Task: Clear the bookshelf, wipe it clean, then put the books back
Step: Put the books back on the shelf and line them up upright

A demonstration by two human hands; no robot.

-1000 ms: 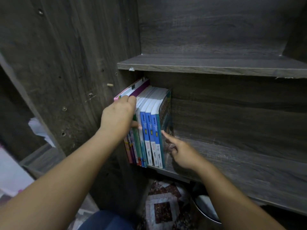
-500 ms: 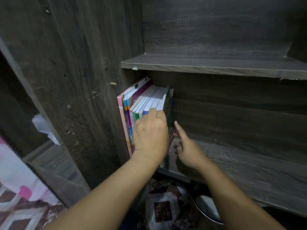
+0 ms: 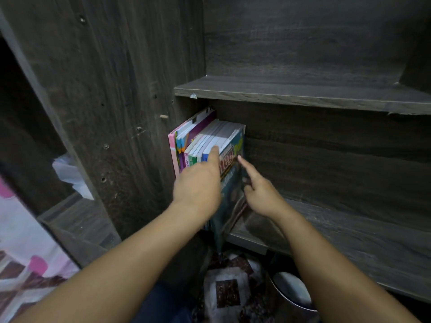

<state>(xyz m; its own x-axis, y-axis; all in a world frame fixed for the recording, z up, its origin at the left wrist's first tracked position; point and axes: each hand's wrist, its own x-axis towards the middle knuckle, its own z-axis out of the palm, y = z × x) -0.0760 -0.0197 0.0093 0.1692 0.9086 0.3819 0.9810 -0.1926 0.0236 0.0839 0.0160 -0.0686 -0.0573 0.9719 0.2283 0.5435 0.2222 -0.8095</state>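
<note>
Several thin books (image 3: 205,138) stand upright at the left end of the dark wooden lower shelf (image 3: 349,229), against the side panel. The rightmost one, a teal book (image 3: 233,173), leans out of the row, and its lower corner hangs past the shelf's front edge. My left hand (image 3: 198,190) covers the spines and holds the teal book's spine, with the index finger stretched up to the tops of the books. My right hand (image 3: 261,197) touches the teal cover with a straight index finger. The rest of this shelf and the upper shelf (image 3: 303,94) hold nothing.
A tall side panel (image 3: 116,113) closes the shelf on the left; white crumpled paper (image 3: 67,173) lies in the compartment beyond it. Below the shelf sit a metal bowl (image 3: 291,290) and a patterned cloth (image 3: 228,290). Pink patterned fabric (image 3: 23,252) fills the lower left.
My left hand slid right from the pink books to the rightmost spines. The teal book has tipped forward out of the row. My right index finger rose up its cover.
</note>
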